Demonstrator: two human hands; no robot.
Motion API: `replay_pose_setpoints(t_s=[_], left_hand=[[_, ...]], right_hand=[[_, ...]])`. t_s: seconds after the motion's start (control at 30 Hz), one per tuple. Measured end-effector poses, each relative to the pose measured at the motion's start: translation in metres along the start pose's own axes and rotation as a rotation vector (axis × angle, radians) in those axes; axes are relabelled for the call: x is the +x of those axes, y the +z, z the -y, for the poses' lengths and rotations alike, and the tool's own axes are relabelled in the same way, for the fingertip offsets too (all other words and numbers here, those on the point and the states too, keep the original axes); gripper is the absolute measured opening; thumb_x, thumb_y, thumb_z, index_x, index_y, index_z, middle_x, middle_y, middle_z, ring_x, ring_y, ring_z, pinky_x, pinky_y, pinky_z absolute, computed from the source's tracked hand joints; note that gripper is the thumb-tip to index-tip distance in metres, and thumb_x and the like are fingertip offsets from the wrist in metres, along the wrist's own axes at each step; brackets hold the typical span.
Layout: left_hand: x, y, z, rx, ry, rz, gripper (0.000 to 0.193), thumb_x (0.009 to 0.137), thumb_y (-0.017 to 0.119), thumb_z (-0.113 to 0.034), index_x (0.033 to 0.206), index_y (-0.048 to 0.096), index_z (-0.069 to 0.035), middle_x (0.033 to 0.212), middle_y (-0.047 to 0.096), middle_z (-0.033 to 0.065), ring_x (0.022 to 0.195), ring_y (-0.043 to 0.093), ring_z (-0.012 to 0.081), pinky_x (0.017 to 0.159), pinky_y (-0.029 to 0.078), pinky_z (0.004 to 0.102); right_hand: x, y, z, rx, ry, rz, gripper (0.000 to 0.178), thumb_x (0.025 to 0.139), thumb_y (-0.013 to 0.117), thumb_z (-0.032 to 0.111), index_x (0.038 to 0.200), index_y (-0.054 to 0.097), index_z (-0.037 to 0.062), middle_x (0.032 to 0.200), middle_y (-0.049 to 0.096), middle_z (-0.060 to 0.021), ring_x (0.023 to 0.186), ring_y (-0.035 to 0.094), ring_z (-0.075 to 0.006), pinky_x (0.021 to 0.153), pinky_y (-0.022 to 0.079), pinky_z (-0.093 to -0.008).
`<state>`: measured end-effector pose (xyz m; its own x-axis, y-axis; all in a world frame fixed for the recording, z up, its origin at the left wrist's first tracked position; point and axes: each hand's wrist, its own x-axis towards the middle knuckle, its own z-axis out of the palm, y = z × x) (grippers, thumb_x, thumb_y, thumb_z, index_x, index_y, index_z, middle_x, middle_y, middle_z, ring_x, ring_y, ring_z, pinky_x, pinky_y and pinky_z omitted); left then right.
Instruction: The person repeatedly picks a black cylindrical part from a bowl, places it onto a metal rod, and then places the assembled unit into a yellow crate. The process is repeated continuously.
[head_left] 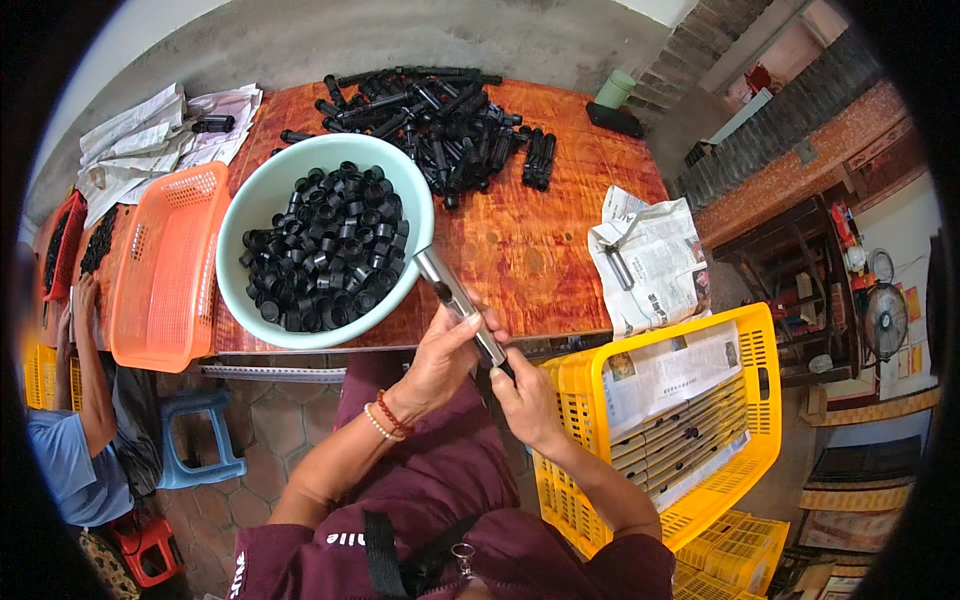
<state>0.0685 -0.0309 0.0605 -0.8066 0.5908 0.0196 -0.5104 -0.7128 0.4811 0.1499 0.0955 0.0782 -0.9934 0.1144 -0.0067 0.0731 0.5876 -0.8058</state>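
A shiny metal tube, with a dark slot in its side, slants in front of me from the rim of the pale green basin. My left hand is wrapped around its middle. At the tube's lower end, my right hand closes its fingers on a dark end piece, mostly hidden by the fingers. Many short black caps fill the basin. Behind it, a pile of black tube-like parts lies on the reddish wooden table.
An orange basket stands left of the basin. Newspaper lies at the table's right end, beside a yellow crate holding long thin rods. At far left, another person's arm rests by the table, near a blue stool.
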Motion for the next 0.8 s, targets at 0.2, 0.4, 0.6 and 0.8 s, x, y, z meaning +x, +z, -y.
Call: replay_pose_setpoints(t_s=[0.2, 0.4, 0.6, 0.8], left_hand=[[0.007, 0.001, -0.038, 0.055, 0.068, -0.012, 0.033, 0.093, 0.052, -0.044, 0.087, 0.046, -0.013, 0.082, 0.042, 0.0009, 0.079, 0.047, 0.0154, 0.078, 0.044, 0.0344], [0.001, 0.006, -0.051, -0.102, 0.075, -0.149, 0.034, 0.094, 0.051, -0.044, 0.078, 0.044, -0.015, 0.065, 0.036, -0.0034, 0.064, 0.040, 0.0117, 0.066, 0.041, 0.0296], [-0.006, 0.006, -0.061, -0.195, 0.105, -0.249, 0.034, 0.095, 0.052, -0.030, 0.067, 0.039, -0.017, 0.056, 0.030, -0.0071, 0.049, 0.029, 0.0054, 0.052, 0.033, 0.0227], [-0.008, 0.009, -0.053, -0.236, 0.118, -0.321, 0.035, 0.094, 0.051, -0.021, 0.062, 0.037, -0.018, 0.051, 0.028, -0.0090, 0.043, 0.025, 0.0037, 0.047, 0.028, 0.0209]], right_hand=[[0.004, -0.001, 0.008, 0.092, -0.078, 0.090, 0.040, 0.089, 0.058, 0.032, 0.112, 0.049, 0.0003, 0.084, 0.062, -0.0145, 0.070, 0.064, -0.0295, 0.061, 0.051, -0.0383], [0.002, -0.012, 0.026, 0.596, 0.304, 0.625, 0.024, 0.093, 0.057, 0.026, 0.100, 0.054, 0.0038, 0.065, 0.053, 0.0032, 0.054, 0.051, -0.0049, 0.045, 0.040, -0.0223], [0.004, 0.001, 0.037, -0.171, -0.229, 0.177, 0.033, 0.090, 0.057, 0.033, 0.088, 0.048, 0.0017, 0.061, 0.056, -0.0247, 0.063, 0.057, -0.0452, 0.051, 0.043, -0.0509], [0.006, 0.004, 0.045, -0.321, -0.240, 0.178, 0.034, 0.090, 0.058, 0.034, 0.084, 0.047, 0.0024, 0.058, 0.057, -0.0228, 0.058, 0.059, -0.0439, 0.049, 0.045, -0.0518]])
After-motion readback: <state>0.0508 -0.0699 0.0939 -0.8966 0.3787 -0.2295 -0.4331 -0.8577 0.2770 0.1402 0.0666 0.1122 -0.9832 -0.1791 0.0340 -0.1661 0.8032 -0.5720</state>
